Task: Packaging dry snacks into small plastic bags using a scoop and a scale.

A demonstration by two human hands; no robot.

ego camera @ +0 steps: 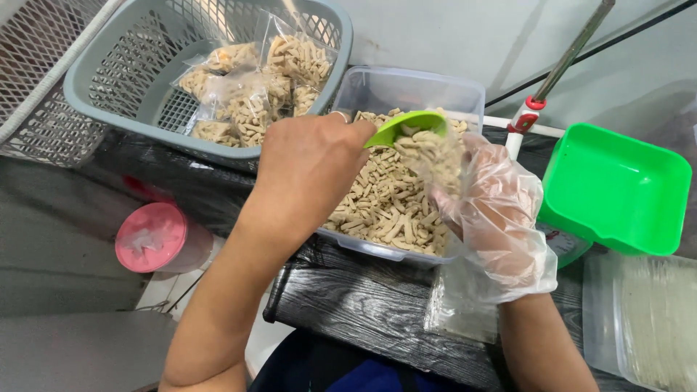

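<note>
My left hand grips a green scoop and tips it over a small clear bag partly filled with beige snack sticks. My right hand, in a thin clear plastic glove, holds that bag open above a clear plastic tub full of the same sticks. The tub stands on a dark wood-grain table.
A grey basket at the back left holds several filled bags. A green scale pan sits at the right, clear bags below it. A pink-lidded jar stands low at the left. A white wire rack is at the far left.
</note>
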